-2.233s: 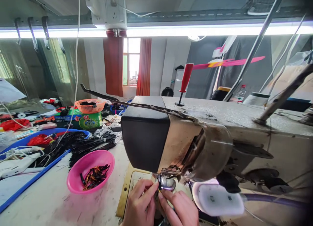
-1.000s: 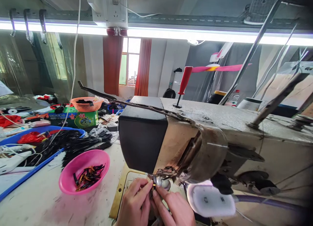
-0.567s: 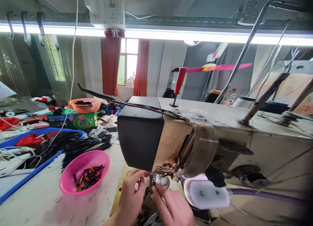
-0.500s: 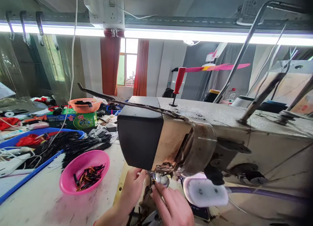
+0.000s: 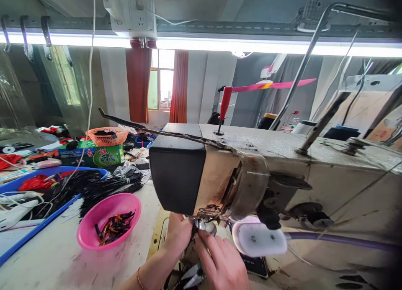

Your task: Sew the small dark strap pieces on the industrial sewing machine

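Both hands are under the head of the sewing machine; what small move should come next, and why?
Probably steady the piece with the left hand while the right hand eases it under the shiny metal presser foot, since both hands' fingertips meet right there. What they pinch is hidden.

Red characters on a green box, left of the frame
The green carton [image 5: 101, 155] below the orange basket [image 5: 107, 135] carries two large red Chinese characters and a round emblem on its front; they are too small and blurred to read. No other lettering is legible.
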Action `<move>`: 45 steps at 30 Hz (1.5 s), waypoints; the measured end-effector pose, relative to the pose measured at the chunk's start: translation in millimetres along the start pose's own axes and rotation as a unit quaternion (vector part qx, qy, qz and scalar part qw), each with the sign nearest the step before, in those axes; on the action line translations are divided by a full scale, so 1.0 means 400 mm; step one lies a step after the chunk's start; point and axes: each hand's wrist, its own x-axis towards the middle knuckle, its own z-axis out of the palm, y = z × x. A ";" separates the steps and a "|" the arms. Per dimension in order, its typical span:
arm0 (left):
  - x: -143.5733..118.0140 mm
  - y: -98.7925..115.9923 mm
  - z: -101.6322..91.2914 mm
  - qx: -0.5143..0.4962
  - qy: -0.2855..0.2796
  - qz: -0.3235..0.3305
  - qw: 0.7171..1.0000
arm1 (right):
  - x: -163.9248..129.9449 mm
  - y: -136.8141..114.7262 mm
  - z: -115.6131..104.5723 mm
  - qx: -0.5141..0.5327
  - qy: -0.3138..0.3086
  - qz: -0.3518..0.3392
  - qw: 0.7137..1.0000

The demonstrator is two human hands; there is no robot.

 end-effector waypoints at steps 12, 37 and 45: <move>0.006 -0.008 -0.015 -0.025 -0.011 0.036 0.999 | 0.019 -0.019 -0.006 0.004 -0.007 0.040 0.999; 0.006 0.014 -0.084 -0.043 -0.128 -0.109 0.985 | -0.133 0.073 0.038 -0.029 -0.171 0.062 0.983; 0.016 0.020 -0.085 -0.017 -0.124 -0.108 0.986 | -0.132 0.048 0.045 -0.012 -0.215 0.123 0.969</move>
